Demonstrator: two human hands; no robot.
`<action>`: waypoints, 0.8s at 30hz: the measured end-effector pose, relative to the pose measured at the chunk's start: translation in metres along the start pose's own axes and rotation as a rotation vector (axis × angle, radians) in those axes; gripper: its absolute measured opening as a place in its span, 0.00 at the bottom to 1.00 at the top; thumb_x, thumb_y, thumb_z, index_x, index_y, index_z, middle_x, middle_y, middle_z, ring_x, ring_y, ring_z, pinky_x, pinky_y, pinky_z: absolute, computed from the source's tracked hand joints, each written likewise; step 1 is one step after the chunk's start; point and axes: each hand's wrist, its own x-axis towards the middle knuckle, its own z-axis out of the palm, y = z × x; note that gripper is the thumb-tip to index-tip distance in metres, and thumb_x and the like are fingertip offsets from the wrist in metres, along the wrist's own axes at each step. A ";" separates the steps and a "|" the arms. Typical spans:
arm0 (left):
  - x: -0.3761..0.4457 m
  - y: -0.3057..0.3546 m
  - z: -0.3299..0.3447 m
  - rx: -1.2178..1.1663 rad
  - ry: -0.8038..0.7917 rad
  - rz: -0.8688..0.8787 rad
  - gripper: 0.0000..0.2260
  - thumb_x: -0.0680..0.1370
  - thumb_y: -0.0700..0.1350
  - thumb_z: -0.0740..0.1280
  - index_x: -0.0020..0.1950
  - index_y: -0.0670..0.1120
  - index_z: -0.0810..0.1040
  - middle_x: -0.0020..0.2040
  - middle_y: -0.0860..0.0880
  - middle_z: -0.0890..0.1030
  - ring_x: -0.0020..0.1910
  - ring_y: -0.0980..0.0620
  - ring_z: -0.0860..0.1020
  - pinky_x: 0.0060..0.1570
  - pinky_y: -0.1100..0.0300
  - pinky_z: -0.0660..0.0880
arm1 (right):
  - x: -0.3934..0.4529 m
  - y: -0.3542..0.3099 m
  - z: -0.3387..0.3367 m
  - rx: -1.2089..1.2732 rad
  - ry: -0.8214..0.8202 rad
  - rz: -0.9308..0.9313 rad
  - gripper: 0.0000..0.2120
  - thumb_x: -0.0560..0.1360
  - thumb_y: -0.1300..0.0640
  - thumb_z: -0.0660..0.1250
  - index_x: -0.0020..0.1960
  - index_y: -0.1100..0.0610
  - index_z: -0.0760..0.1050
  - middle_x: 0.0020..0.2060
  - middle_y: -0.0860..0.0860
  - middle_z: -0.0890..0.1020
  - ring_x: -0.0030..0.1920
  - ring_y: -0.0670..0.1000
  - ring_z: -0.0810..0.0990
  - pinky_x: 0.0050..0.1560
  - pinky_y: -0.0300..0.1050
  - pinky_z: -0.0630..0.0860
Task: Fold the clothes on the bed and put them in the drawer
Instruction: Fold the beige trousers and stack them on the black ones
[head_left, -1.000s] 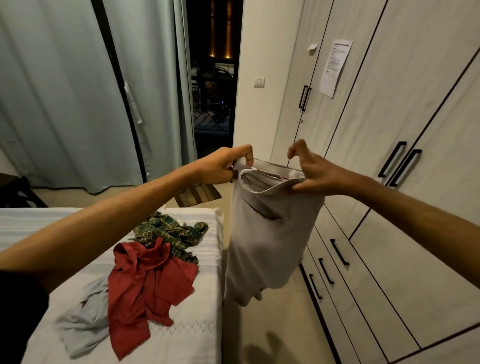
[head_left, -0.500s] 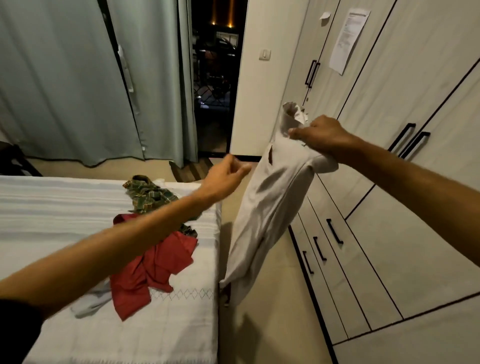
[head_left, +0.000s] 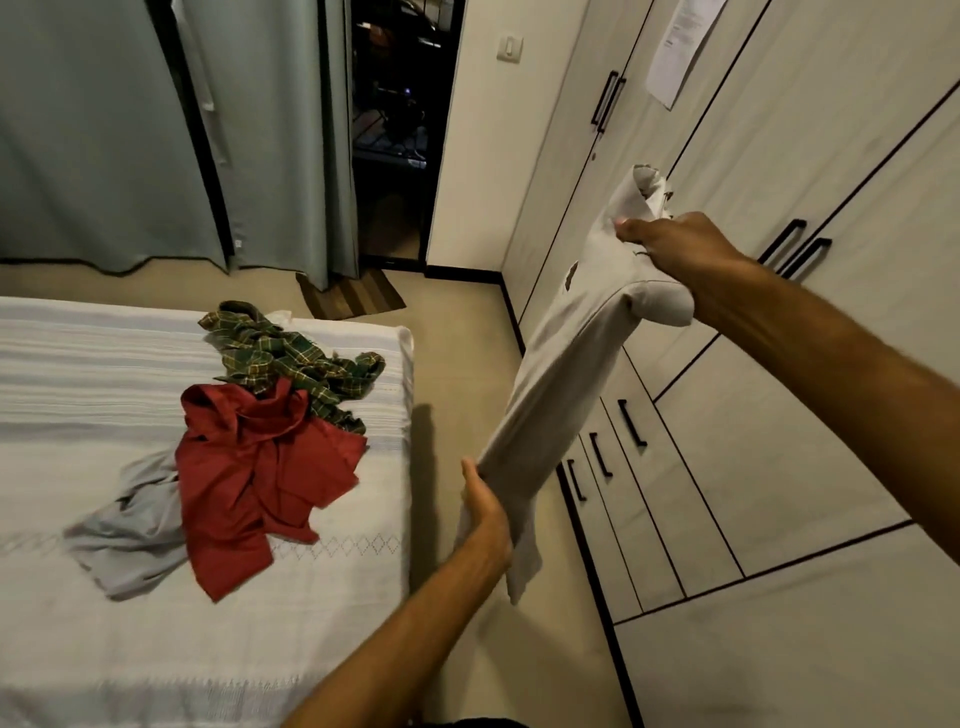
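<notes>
A pair of beige shorts (head_left: 558, 374) hangs stretched in the air between bed and wardrobe. My right hand (head_left: 675, 247) grips the waistband end, held high. My left hand (head_left: 485, 512) grips the lower leg end, low beside the bed's corner. On the white bed (head_left: 156, 649) lie a green plaid garment (head_left: 291, 358), a red shirt (head_left: 260, 473) and a grey garment (head_left: 130, 535), all crumpled. Three closed drawers (head_left: 631, 467) with black handles sit low in the wardrobe, just right of the shorts.
The wardrobe (head_left: 831, 156) with tall closed doors fills the right side. Beige floor runs between bed and wardrobe. Grey-green curtains (head_left: 104, 130) hang behind the bed, with a dark doorway (head_left: 395, 130) and a striped mat (head_left: 350, 299) beyond.
My left hand let go of the waistband, dropped down and took hold of the shorts' lower end. My right hand kept the waistband and moved right. The view tilted down.
</notes>
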 end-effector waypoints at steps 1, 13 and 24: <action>0.002 0.005 0.006 0.000 0.050 0.035 0.34 0.82 0.70 0.56 0.74 0.45 0.76 0.66 0.41 0.80 0.63 0.39 0.78 0.70 0.43 0.73 | -0.003 -0.002 -0.005 0.008 0.007 -0.002 0.24 0.76 0.43 0.73 0.64 0.58 0.79 0.52 0.52 0.86 0.50 0.52 0.85 0.45 0.44 0.78; 0.028 0.055 -0.008 -0.183 -0.112 0.105 0.46 0.77 0.78 0.49 0.75 0.43 0.74 0.62 0.41 0.82 0.64 0.42 0.77 0.71 0.48 0.70 | -0.017 -0.004 -0.009 -0.047 -0.019 0.051 0.16 0.77 0.44 0.74 0.52 0.56 0.80 0.44 0.51 0.86 0.41 0.49 0.85 0.36 0.41 0.75; 0.019 0.060 -0.037 0.086 -0.451 0.240 0.38 0.79 0.71 0.56 0.76 0.45 0.75 0.72 0.45 0.79 0.74 0.44 0.73 0.78 0.44 0.64 | 0.009 0.016 -0.002 -0.213 -0.005 0.140 0.23 0.73 0.41 0.76 0.59 0.56 0.80 0.48 0.52 0.85 0.48 0.55 0.84 0.53 0.51 0.81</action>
